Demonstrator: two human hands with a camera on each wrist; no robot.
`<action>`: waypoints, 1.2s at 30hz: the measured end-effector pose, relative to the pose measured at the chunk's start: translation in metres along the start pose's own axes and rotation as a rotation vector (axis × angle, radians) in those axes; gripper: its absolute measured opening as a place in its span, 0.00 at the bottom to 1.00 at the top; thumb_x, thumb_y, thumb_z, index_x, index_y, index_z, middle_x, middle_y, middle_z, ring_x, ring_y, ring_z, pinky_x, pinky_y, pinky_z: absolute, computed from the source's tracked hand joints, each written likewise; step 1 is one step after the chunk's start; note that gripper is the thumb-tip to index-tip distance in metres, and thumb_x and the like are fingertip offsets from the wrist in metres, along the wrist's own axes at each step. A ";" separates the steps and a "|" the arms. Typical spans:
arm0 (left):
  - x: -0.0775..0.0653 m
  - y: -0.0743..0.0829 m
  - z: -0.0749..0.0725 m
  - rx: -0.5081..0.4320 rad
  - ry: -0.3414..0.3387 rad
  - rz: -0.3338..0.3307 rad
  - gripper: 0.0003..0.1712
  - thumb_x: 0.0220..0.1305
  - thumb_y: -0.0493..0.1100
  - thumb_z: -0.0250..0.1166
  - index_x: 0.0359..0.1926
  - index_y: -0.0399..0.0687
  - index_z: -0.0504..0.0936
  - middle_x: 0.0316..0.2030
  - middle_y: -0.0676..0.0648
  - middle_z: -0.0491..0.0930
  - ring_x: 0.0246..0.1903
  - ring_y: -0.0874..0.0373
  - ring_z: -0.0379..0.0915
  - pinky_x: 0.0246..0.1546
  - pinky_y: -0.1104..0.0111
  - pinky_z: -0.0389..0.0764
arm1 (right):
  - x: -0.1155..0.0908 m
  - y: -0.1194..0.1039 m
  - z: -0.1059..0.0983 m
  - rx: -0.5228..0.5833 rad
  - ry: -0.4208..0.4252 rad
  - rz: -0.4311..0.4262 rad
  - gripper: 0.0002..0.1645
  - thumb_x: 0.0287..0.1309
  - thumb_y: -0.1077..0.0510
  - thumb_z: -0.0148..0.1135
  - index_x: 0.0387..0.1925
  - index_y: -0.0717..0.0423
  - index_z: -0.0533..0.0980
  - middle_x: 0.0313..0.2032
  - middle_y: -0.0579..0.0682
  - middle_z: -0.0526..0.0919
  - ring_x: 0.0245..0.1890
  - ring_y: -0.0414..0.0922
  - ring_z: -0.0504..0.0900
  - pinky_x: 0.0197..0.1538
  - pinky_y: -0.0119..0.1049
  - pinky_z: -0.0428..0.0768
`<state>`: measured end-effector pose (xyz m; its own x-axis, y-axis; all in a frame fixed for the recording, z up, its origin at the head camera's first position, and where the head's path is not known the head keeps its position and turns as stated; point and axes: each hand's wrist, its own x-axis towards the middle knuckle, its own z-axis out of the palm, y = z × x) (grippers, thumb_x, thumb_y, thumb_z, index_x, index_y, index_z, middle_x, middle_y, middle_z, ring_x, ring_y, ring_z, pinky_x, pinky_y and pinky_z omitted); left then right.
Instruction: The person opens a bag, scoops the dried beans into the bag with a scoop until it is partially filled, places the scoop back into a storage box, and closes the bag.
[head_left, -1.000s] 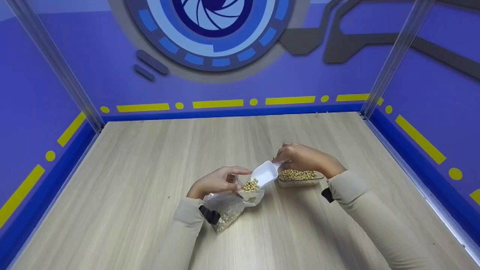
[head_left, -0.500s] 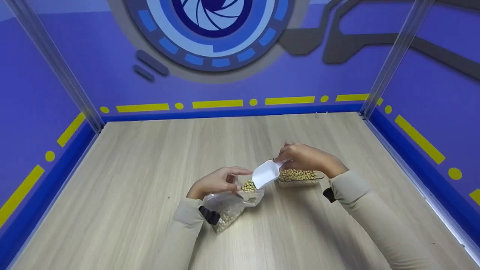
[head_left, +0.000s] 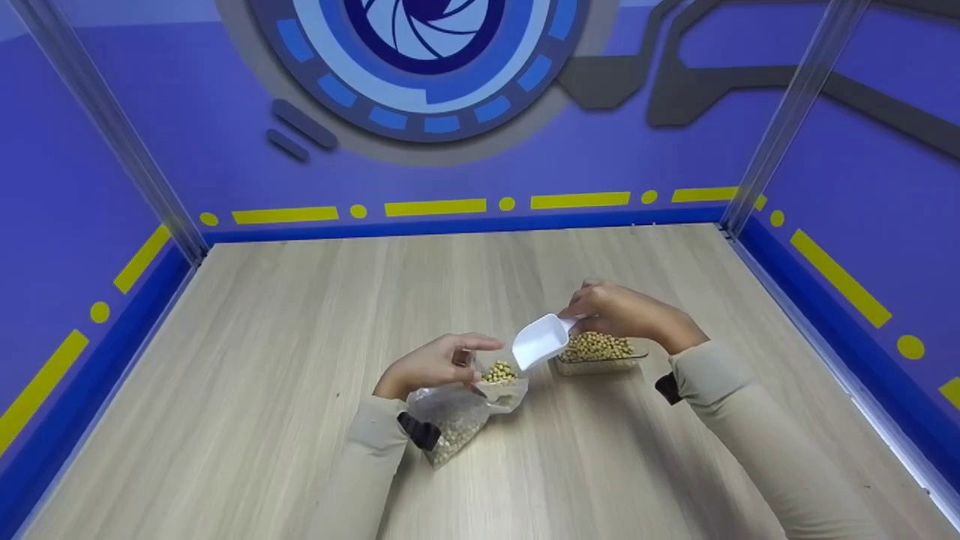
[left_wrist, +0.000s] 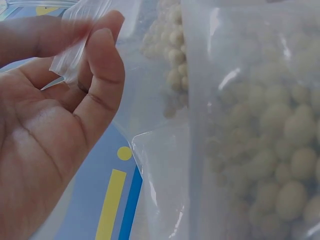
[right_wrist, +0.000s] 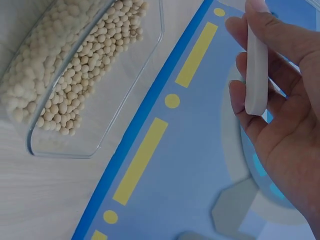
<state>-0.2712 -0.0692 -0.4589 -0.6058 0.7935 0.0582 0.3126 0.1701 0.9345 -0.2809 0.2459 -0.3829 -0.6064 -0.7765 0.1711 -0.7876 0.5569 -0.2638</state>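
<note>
My left hand (head_left: 431, 364) pinches the rim of a clear plastic bag (head_left: 454, 412) between thumb and fingers. Soybeans show through the bag's lower part, and a small heap of soybeans (head_left: 499, 372) lies at its mouth. In the left wrist view the bag's edge (left_wrist: 75, 55) is caught between the fingertips. My right hand (head_left: 619, 309) grips the handle of a white scoop (head_left: 541, 341), whose bowl looks bare, up and to the right of the bag's mouth. The right wrist view shows the fingers around the white handle (right_wrist: 257, 75).
A clear rectangular container (head_left: 598, 367) full of soybeans stands under and in front of my right hand. The wood-grain table (head_left: 300, 315) is bounded by a blue back wall (head_left: 420, 180) and side walls. A small dark speck (head_left: 337, 394) lies left of the bag.
The scoop has drawn away from the bag's mouth, up and to the right, with my right hand. The soybeans at its lip now lie in the bag's mouth. My left hand stays put.
</note>
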 end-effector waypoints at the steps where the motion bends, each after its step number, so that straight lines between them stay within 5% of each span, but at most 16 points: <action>1: 0.000 0.000 0.000 0.006 0.003 -0.001 0.31 0.57 0.24 0.55 0.64 0.28 0.67 0.63 0.29 0.65 0.27 0.70 0.70 0.29 0.75 0.72 | -0.001 0.002 0.000 0.000 0.007 0.002 0.15 0.47 0.65 0.71 0.41 0.61 0.85 0.34 0.53 0.88 0.35 0.48 0.78 0.39 0.40 0.77; 22: -0.001 0.001 0.001 0.037 0.002 -0.016 0.32 0.57 0.25 0.55 0.66 0.33 0.67 0.66 0.34 0.65 0.24 0.68 0.65 0.26 0.76 0.68 | -0.035 0.040 -0.008 -0.044 0.078 0.166 0.16 0.47 0.66 0.70 0.42 0.65 0.84 0.36 0.56 0.87 0.38 0.51 0.77 0.41 0.45 0.77; 36: -0.002 0.001 0.000 0.060 0.000 -0.009 0.33 0.57 0.26 0.56 0.66 0.36 0.69 0.65 0.35 0.67 0.24 0.69 0.65 0.26 0.77 0.69 | -0.054 0.056 -0.012 -0.088 0.119 0.197 0.15 0.44 0.71 0.70 0.38 0.68 0.84 0.34 0.58 0.86 0.36 0.51 0.76 0.39 0.47 0.78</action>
<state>-0.2693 -0.0702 -0.4578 -0.6092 0.7915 0.0496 0.3504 0.2124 0.9122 -0.2933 0.3226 -0.3957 -0.7535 -0.6132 0.2371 -0.6565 0.7214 -0.2207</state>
